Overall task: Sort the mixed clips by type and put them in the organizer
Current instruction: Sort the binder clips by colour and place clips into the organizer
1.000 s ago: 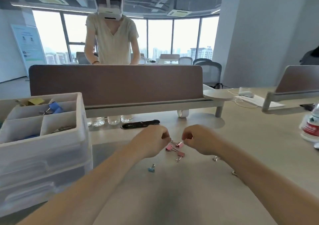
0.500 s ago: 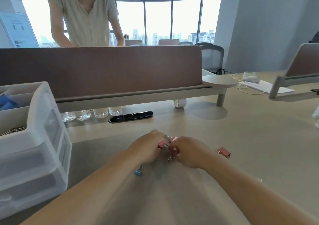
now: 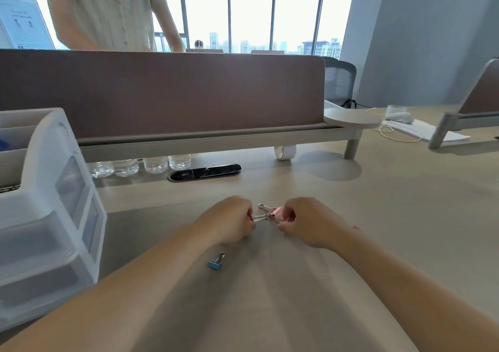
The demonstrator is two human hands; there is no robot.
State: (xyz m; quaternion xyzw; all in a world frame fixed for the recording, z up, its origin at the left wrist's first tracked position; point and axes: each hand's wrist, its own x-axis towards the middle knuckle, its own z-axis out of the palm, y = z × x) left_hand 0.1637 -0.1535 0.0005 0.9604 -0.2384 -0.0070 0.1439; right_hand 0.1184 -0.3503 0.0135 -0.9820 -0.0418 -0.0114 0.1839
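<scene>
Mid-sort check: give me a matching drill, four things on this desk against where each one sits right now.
Things:
1. pink binder clip
2. blue binder clip
3. tape roll
4. organizer

Places:
A. lying loose on the table, nearest the camera
B. at the table's far left
C. pinched between the left hand and the right hand
D. standing on edge under the divider rail

Pairs: 1-C, 2-A, 3-D, 4-B
</scene>
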